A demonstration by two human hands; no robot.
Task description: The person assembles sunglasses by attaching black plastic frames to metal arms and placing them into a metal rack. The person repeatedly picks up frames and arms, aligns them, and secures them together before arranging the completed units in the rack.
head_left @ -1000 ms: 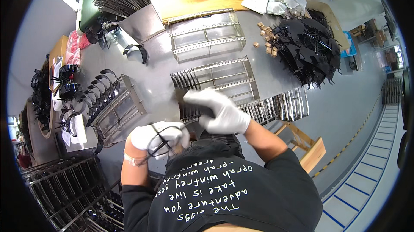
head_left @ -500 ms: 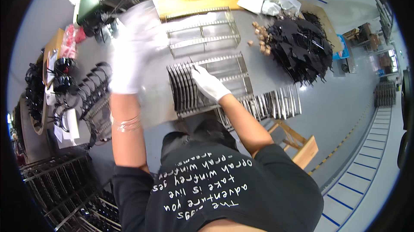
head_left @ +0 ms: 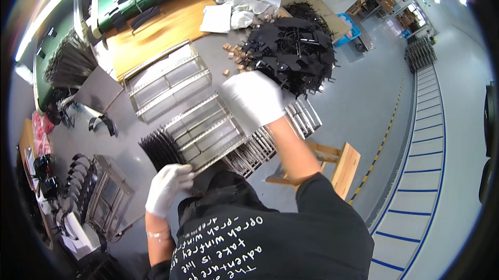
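Note:
My white-gloved left hand (head_left: 169, 187) is at the near edge of a metal wire rack (head_left: 209, 135), its fingers stretched toward the frame; whether they touch it is unclear. A row of thin black pieces (head_left: 160, 150) stands upright, packed close together at the rack's left end. My right hand (head_left: 252, 98), also white-gloved, is over the rack's right end, just short of a large heap of flat black parts (head_left: 291, 54). Motion blur smears its fingers, so anything in them is hidden.
Behind the rack lies another metal rack (head_left: 169, 83). Small brown blocks (head_left: 236, 54) lie beside the heap. More slotted racks (head_left: 254, 150) extend along the table's near edge, by a wooden stool (head_left: 343, 171). Curved black parts (head_left: 78, 181) stand at left.
My view has turned to the right. My right hand has left the black row and moved right, toward the heap. My left hand has come down from the far left to the rack's near edge.

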